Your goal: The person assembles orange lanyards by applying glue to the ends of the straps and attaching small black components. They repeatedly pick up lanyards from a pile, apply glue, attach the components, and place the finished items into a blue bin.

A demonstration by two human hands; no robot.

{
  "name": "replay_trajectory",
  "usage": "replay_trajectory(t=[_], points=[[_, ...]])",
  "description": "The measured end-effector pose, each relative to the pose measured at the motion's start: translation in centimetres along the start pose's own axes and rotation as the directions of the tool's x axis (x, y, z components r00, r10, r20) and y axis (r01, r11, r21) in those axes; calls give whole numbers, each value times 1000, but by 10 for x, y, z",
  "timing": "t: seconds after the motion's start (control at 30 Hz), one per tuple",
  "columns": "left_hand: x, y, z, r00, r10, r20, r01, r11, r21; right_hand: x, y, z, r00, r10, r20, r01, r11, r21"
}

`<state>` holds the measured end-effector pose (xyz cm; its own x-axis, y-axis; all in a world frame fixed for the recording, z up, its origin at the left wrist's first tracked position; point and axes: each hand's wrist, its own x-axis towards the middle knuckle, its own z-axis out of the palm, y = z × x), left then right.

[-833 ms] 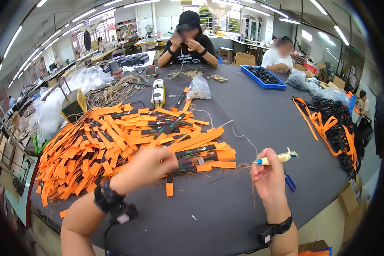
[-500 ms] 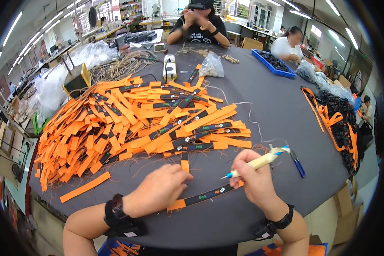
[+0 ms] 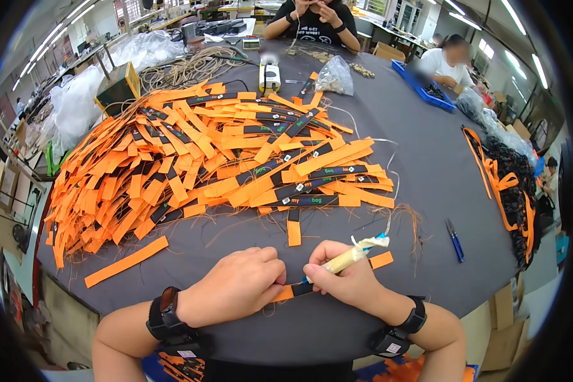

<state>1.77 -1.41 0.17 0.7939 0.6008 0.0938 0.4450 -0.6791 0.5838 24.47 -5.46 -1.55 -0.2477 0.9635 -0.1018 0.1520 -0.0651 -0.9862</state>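
Observation:
In front of me an orange and black webbing strap (image 3: pixel 304 288) lies on the grey table, its right end (image 3: pixel 381 260) showing beyond my right hand. My left hand (image 3: pixel 239 283) is closed, fingers curled down at the strap's left end and seeming to pinch it. My right hand (image 3: pixel 344 277) grips a cream pen-shaped tool (image 3: pixel 345 260) with blue ends and a pale wire trailing from its top. The tool's blue lower end reaches down to the black part of the strap; its fine tip is hard to make out.
A large heap of orange and black straps (image 3: pixel 191 159) covers the table's left side. One loose orange strap (image 3: pixel 126 261) lies near my left arm. Blue-handled snips (image 3: pixel 454 240) lie right. Beyond are a white device (image 3: pixel 269 76), a clear bag (image 3: pixel 335 76), a blue tray (image 3: pixel 426 89) and two co-workers.
My right hand has come down and left, lowering the tool from above the strap onto its black part. My left hand has shifted slightly down, to the strap's left end. The view has also shifted.

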Motion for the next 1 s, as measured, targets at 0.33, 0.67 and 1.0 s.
replay_trajectory(t=[0.33,0.67,1.0], points=[[4,-1,2,999,-37,-12,37,999,-4,-1,-2,2,999,-48,5,48,998,-45],[7,0,3,998,-60,-34,56,994,-95,-3,0,0,998,-54,14,55,997,-55],[7,0,3,993,-100,-62,87,978,-188,-2,-2,1,998,-61,19,62,994,-87]])
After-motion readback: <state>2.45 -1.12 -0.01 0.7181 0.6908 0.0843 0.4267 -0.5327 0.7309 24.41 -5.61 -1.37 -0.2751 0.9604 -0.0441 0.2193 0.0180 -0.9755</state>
